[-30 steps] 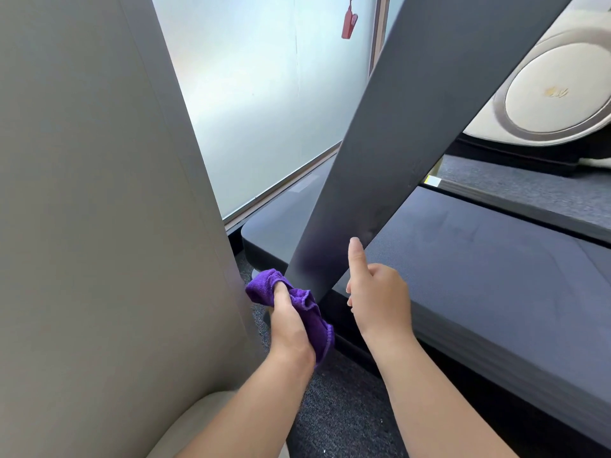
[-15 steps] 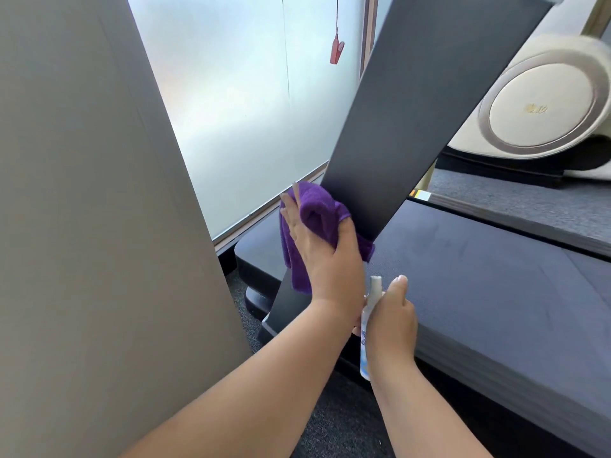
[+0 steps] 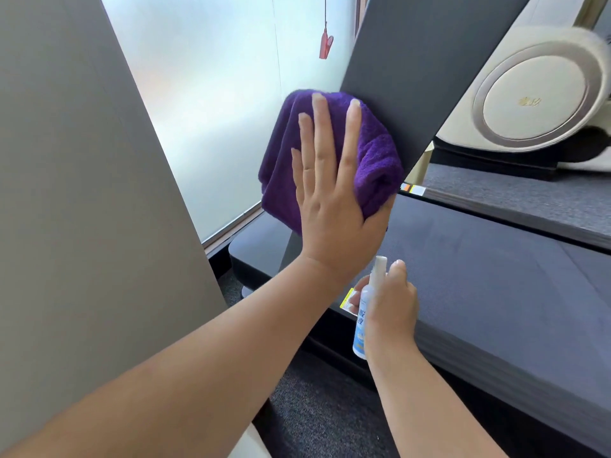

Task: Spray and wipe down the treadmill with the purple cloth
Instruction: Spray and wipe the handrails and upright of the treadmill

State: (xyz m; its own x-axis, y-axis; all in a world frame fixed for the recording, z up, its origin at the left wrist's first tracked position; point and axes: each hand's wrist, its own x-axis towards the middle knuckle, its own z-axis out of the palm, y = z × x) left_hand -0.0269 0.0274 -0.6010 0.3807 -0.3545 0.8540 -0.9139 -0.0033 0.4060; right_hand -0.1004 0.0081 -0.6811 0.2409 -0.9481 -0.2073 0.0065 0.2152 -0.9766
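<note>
My left hand (image 3: 330, 193) lies flat, fingers spread, pressing the purple cloth (image 3: 377, 153) against the dark slanted upright (image 3: 416, 61) of the treadmill; the thumb hooks around the upright's right edge. Lower down, my right hand (image 3: 393, 302) grips a small white and blue spray bottle (image 3: 363, 322), nozzle up, beside the treadmill's left side rail. The dark running belt (image 3: 489, 276) stretches to the right behind both hands.
A grey panel (image 3: 82, 193) stands close on the left. A frosted window (image 3: 215, 94) with a hanging red clip (image 3: 326, 46) is behind. A cream massage chair (image 3: 535, 100) sits at far right. Dark carpet (image 3: 317, 411) lies below.
My left hand has carried the cloth from the base of the upright well up along it. My right hand has turned and dropped slightly, so the spray bottle shows in its grip.
</note>
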